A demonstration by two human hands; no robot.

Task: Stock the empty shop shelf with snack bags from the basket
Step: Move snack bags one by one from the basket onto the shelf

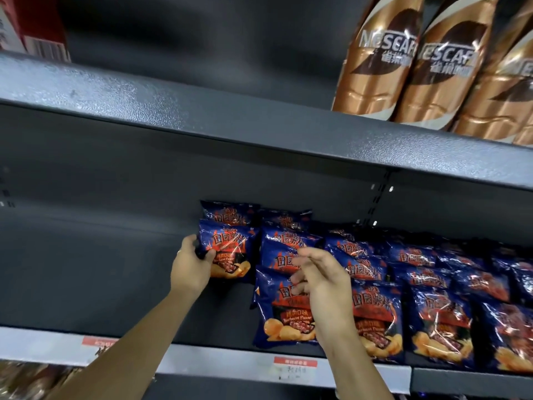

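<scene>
— What is cut off or blurred?
— The coffee bottles (432, 62) are cropped at the top and right edges, the red carton (31, 24) at the far left corner.
— And lower down?
— The price label (294, 369) print is blurred; the rightmost snack bags (513, 327) are cut by the edge.

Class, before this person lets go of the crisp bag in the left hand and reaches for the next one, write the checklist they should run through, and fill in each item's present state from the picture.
1. Left hand has hold of the leftmost bag: ok, fingers wrap its left edge.
2. That bag stands upright, label forward: ok.
3. It lines up with the neighbouring column of bags: ok, a narrow gap between.
4. Right hand free for the next bag: ok, fingers open, holding nothing.
5. Bare shelf left of the bags: ok.
6. Bags left in the basket: cannot tell, basket out of view.
</scene>
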